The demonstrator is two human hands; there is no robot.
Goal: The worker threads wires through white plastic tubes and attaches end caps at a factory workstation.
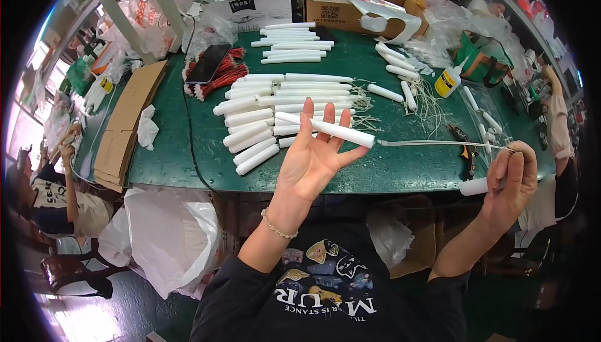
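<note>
A slim white tube (344, 134) lies across the fingers of my left hand (303, 163), with the thumb against it and the palm turned up. From its right end a pair of thin white wires (438, 143) runs out nearly straight. My right hand (513, 182) pinches the far ends of these wires between thumb and fingertips, beyond the table's front edge at the right. Another white piece (474, 186) shows beside that hand, partly hidden. Behind my left hand are rows of white tubes (250, 119), several with wires trailing to the right.
Orange-and-black pliers (467, 154) lie near the wires. A glue bottle (448, 81) stands farther back. Red wire bundles (228, 72) lie under a phone (210, 63). Flat cardboard (128, 126), a black cable (190, 116) and an open carton (363, 13) edge the green table (181, 173). Other people work around.
</note>
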